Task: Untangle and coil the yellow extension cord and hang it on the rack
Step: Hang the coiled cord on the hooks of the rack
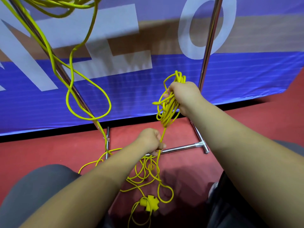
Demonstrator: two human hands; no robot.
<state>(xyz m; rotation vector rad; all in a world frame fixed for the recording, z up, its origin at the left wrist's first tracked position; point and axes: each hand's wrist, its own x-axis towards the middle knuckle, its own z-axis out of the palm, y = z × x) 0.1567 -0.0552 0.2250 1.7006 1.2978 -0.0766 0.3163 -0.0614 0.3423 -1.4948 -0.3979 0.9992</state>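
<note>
Yellow extension cord (167, 111): part is gathered into a rough bundle of loops in the right hand (184, 94), fingers curled tight round the bundle, loop ends sticking out above and below the fist. One strand drops straight from the bundle to the left hand (150, 140), whose fingers are curled closed on that strand just above the rack's floor bar (181, 148).

More cord is draped at the top left edge of the view. From there it hangs along the slanting left pole (77, 94) and makes a big open loop (107, 97) in front of the blue banner (230, 76). It then runs down to the floor by the short left foot of the rack.

A loose tangle (144, 171) lies on the red floor (49, 152) below the left hand, between the person's grey-clad knees (41, 186). The cross-shaped yellow socket head (150, 203) is on the floor at the near end of the tangle, with a few loops around it.

The right upright (209, 41) stands just behind the right hand, close to the knuckles. The two poles are well apart and the hanging loop fills the left part of the gap. The banner's lower edge, with a black strip, meets the floor just behind the rack feet. The T-joint at the right end of the floor bar is near the right forearm.
</note>
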